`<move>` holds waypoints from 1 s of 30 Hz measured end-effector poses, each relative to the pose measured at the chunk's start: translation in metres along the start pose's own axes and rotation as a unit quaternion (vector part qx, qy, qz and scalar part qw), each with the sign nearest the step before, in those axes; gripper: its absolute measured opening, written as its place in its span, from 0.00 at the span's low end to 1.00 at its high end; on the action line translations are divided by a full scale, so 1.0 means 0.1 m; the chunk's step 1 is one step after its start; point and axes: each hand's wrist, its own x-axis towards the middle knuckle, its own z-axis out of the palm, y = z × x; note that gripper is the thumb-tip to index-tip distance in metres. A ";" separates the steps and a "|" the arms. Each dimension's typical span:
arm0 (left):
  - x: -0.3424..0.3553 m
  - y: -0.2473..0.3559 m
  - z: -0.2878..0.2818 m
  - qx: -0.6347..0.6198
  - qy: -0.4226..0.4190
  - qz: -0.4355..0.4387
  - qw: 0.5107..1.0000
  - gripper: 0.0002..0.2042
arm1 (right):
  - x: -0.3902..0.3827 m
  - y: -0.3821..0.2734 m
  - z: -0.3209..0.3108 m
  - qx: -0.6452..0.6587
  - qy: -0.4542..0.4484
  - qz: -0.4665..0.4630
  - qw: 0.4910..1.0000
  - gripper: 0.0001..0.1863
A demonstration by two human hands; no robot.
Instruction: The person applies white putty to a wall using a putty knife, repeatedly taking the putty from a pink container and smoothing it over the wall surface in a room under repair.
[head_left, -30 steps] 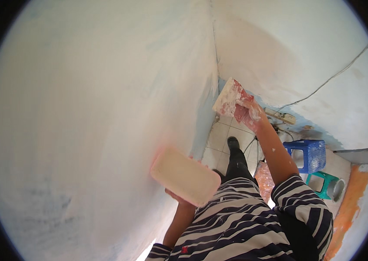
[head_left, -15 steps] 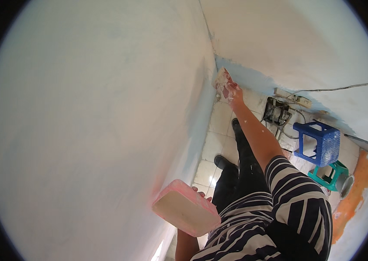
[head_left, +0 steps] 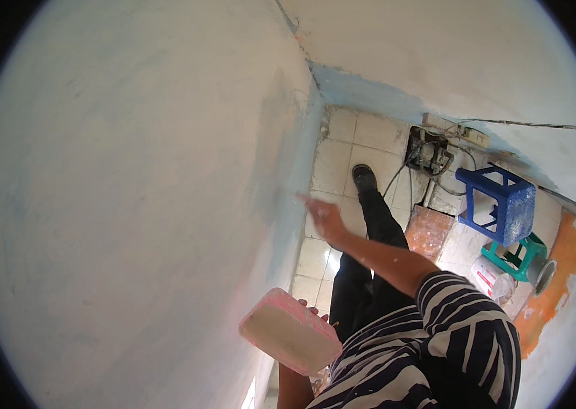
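My left hand (head_left: 315, 312) grips the far side of a pink plastic tub (head_left: 277, 300), tilted in front of my shirt; pale, cream-coloured filler shows in it. Most of those fingers are hidden behind the tub. My right hand (head_left: 327, 221) is closed and reaches to the wall (head_left: 165, 191) on the left. Between its fingers and the wall is the reddish, motion-smeared end of a putty knife (head_left: 303, 198), seen nearly edge-on. Pale filler and faint blue-grey patches cover this wall.
On the right stand a blue plastic stool (head_left: 516, 211) and a green stool (head_left: 533, 249), with a metal pot (head_left: 545, 278) beside them. A floor pump (head_left: 427, 150) with cables sits by the far wall (head_left: 438, 54). Pale tiles (head_left: 346, 160) surround my dark shoes (head_left: 364, 178).
My right hand has come back from the far corner toward me, now by the left wall's lower part. My left hand keeps the tub almost in place. One foot has shifted.
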 end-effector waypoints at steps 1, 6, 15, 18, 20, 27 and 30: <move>0.01 0.03 0.13 -0.016 -0.017 -0.025 0.999 0.29 | 0.21 0.06 -0.17 -0.049 0.094 -0.003 0.994 0.17; 0.06 -0.04 0.23 0.056 -0.012 -0.006 0.998 0.26 | 1.69 -0.21 -0.84 0.015 0.227 -0.059 0.972 0.17; 0.11 -0.04 0.38 0.073 0.088 0.020 0.993 0.23 | -0.02 0.30 -0.03 -0.064 -0.024 -0.009 0.998 0.17; 0.09 -0.06 0.43 0.075 0.124 0.001 0.989 0.22 | 1.00 0.25 -0.56 -0.059 0.107 0.047 0.991 0.16; 0.10 -0.10 0.45 0.078 0.093 0.015 0.993 0.22 | 1.65 -0.05 -0.85 0.094 0.167 0.000 0.981 0.18; 0.12 -0.06 0.44 0.056 0.039 0.007 0.998 0.22 | 0.04 -0.26 0.41 0.091 0.042 -0.063 0.993 0.20; 0.13 -0.06 0.43 0.106 0.127 -0.004 0.986 0.23 | 0.05 0.04 -0.07 0.012 -0.022 -0.003 1.000 0.22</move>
